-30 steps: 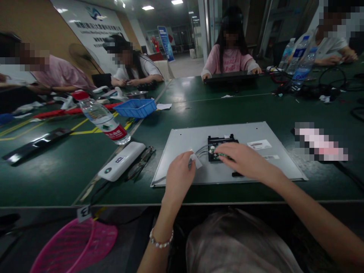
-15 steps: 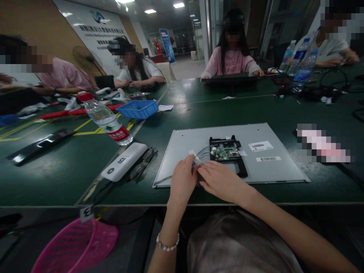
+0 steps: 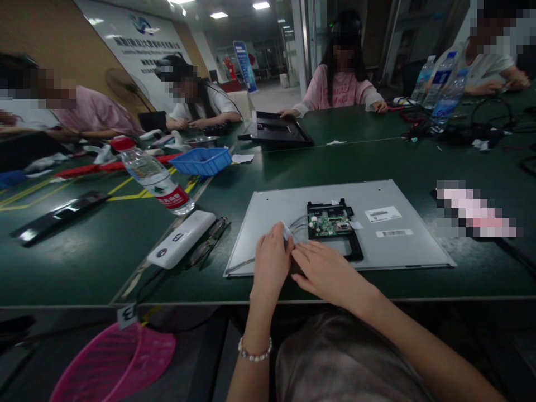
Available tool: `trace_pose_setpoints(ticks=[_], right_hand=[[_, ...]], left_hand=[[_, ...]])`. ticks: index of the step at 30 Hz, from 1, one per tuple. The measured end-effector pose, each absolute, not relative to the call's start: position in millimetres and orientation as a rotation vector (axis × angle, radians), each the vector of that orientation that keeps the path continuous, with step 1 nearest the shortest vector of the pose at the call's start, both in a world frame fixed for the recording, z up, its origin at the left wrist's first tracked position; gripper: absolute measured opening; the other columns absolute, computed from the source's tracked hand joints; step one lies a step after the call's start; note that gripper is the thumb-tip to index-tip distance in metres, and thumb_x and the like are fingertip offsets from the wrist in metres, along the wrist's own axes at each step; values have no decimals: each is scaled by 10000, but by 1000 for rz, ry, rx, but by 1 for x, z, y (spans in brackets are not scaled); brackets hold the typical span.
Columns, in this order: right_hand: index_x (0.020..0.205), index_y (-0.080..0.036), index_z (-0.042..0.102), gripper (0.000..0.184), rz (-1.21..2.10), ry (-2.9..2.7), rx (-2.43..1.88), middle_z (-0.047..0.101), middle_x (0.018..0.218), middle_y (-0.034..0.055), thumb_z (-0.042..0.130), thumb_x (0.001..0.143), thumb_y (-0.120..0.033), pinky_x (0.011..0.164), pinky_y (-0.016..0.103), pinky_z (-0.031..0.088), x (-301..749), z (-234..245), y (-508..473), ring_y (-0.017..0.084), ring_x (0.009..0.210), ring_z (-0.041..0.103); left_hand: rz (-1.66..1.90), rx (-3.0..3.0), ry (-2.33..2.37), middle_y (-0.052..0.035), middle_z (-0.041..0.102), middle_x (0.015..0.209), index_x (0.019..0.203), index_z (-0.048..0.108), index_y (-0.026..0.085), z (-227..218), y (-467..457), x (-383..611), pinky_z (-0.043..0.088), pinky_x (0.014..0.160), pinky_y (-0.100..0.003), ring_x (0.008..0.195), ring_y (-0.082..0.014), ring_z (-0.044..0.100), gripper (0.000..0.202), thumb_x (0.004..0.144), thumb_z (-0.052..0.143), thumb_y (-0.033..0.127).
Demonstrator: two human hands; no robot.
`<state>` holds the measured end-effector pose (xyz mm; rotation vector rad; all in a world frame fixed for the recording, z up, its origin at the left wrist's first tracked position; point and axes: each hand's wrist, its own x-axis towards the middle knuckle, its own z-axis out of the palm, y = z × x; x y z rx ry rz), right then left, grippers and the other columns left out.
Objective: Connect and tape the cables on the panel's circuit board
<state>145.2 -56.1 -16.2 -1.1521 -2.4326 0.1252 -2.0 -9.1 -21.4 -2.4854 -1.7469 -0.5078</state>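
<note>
A flat grey display panel (image 3: 268,209) lies back side up before me. On it sits a black plastic bracket (image 3: 355,247) holding a green circuit board (image 3: 329,225). Thin grey cables (image 3: 300,222) run left from the board toward my fingers. My left hand (image 3: 272,259) is closed in a pinch on a small white strip of tape (image 3: 287,230) at the cables. My right hand (image 3: 326,271) meets it over the panel's near part, fingers bent and close together at the left fingertips; what they grip is hidden.
Left of the panel lie glasses (image 3: 209,240), a white power bank (image 3: 182,239) and a water bottle (image 3: 154,178). A blue tray (image 3: 203,161) stands farther back. A pink basket (image 3: 113,363) is below the table edge. Co-workers sit opposite; one person touches a black frame (image 3: 280,128).
My hands stay together at the cables, with the white tape now more covered by the fingers. Across the table, a person's black frame has moved left and tilted down.
</note>
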Motion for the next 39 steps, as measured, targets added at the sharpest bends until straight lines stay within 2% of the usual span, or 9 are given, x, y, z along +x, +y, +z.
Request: trace_pose_setpoints(ticks=[8,13,17,22,25,28,33,39], right_hand=[[1073,-82,591,290,101,-2449,-1194,649,1132,172,566,879,-296,1016,396,417,144,-13,-60,264,1124,574],[1043,-81,600,237,102,-2459,-1200,662,1071,154,557,888,-255,984,380,434,144,-10,-59,249,1065,591],[1033,-97,598,202,117,-2437,-1205,679,979,122,538,900,-236,945,376,454,144,-6,-56,234,971,613],[1112,-89,561,247,93,-2380,-1184,662,1026,131,540,893,-201,952,378,447,138,-6,-51,233,1004,597],[1068,-101,565,197,111,-2365,-1184,656,1010,126,535,887,-173,960,378,441,135,-7,-49,228,1008,596],[1036,-108,565,162,125,-2365,-1208,656,999,124,519,885,-144,955,375,446,133,-10,-49,223,996,601],[1135,-56,548,270,62,-2394,-1197,654,1074,156,474,878,-90,974,366,440,132,-15,-50,230,1036,603],[1183,-31,534,328,53,-2382,-1189,643,1151,194,492,867,-112,1003,372,434,133,-17,-54,245,1098,593]], left_hand=[[-454,-2444,-1875,-124,528,1354,1313,443,135,-30,-11,-6,345,1057,-434,1324,-271,410,377,951,412,235],[-441,-2430,-1867,-60,484,1411,1302,501,194,-27,-13,-5,342,1058,-465,1360,-272,359,364,966,379,260],[-439,-2410,-1848,-64,483,1411,1302,514,204,-24,-15,-4,341,1056,-474,1363,-272,355,368,960,386,247],[-426,-2417,-1815,-79,389,1477,1325,495,203,-26,-16,-7,342,1045,-505,1384,-292,308,392,947,393,201],[-426,-2420,-1787,-82,345,1503,1345,473,192,-29,-16,-10,342,1046,-498,1379,-294,308,421,933,393,164],[-445,-2422,-1758,-92,371,1486,1340,480,181,-32,-16,-11,355,1036,-474,1334,-295,360,422,928,389,163],[-489,-2402,-1727,-107,492,1367,1307,512,182,-32,-16,-11,364,1014,-463,1196,-295,452,403,919,405,191],[-481,-2383,-1760,-122,518,1295,1289,534,181,-25,-17,-8,379,982,-464,1123,-294,470,403,906,410,170]])
